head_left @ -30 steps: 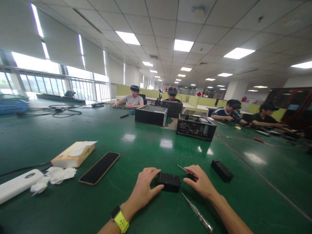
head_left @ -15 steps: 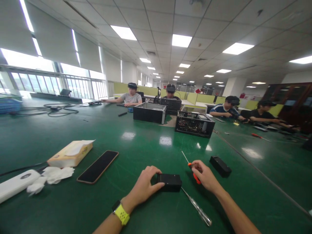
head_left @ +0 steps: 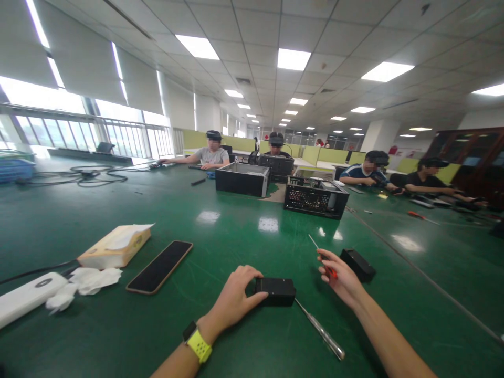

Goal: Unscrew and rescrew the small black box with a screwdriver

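A small black box [head_left: 276,291] lies on the green table [head_left: 220,231] in front of me. My left hand [head_left: 235,303], with a yellow watch on the wrist, grips the box's left end with curled fingers. Just right of the box, my right hand [head_left: 340,276] is raised off the table and closed on a small red-handled screwdriver [head_left: 323,259], its thin shaft pointing up and to the left. A longer silver screwdriver [head_left: 321,331] lies on the table below the box. A second black box [head_left: 357,264] sits beyond my right hand.
A phone [head_left: 160,266], a tissue box [head_left: 115,246], crumpled tissue [head_left: 83,282] and a white power strip [head_left: 25,297] lie to the left. Two open computer cases [head_left: 316,197] stand mid-table. Several people sit at the far side; cables lie far left.
My right hand has picked the red-handled screwdriver up from beside the box and lifted it up and to the right. My left hand has stayed on the box.
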Motion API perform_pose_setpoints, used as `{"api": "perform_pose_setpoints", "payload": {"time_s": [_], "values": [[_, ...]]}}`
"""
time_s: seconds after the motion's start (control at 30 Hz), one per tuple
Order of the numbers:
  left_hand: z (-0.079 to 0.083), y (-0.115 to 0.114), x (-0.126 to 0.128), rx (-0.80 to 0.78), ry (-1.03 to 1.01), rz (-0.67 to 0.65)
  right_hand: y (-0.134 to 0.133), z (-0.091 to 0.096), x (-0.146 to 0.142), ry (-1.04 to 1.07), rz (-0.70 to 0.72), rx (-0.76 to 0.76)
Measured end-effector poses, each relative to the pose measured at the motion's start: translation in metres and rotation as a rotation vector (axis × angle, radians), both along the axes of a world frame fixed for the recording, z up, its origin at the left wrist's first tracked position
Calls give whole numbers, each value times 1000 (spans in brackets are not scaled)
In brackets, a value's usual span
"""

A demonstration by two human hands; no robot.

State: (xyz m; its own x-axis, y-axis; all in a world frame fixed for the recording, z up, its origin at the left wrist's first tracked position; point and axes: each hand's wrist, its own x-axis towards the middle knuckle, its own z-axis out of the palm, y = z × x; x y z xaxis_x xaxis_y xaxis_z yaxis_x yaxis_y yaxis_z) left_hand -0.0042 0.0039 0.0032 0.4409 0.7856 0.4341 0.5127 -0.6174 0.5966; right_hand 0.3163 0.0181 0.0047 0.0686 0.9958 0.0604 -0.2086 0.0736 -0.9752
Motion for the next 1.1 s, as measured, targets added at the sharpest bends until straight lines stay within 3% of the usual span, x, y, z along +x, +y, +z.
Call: {"api": "perform_pose_setpoints", "payload": {"time_s": [0.2, 0.47, 1.1], "values": [[-2, 0, 0, -1, -3, 1, -1, 1, -3, 54, -35, -41], [-3, 3, 1, 37, 2, -14, -12, 10, -5, 71, 83, -25], [-4, 3, 1, 12, -17, -102, -9, 15, -10, 186, -37, 76]]}}
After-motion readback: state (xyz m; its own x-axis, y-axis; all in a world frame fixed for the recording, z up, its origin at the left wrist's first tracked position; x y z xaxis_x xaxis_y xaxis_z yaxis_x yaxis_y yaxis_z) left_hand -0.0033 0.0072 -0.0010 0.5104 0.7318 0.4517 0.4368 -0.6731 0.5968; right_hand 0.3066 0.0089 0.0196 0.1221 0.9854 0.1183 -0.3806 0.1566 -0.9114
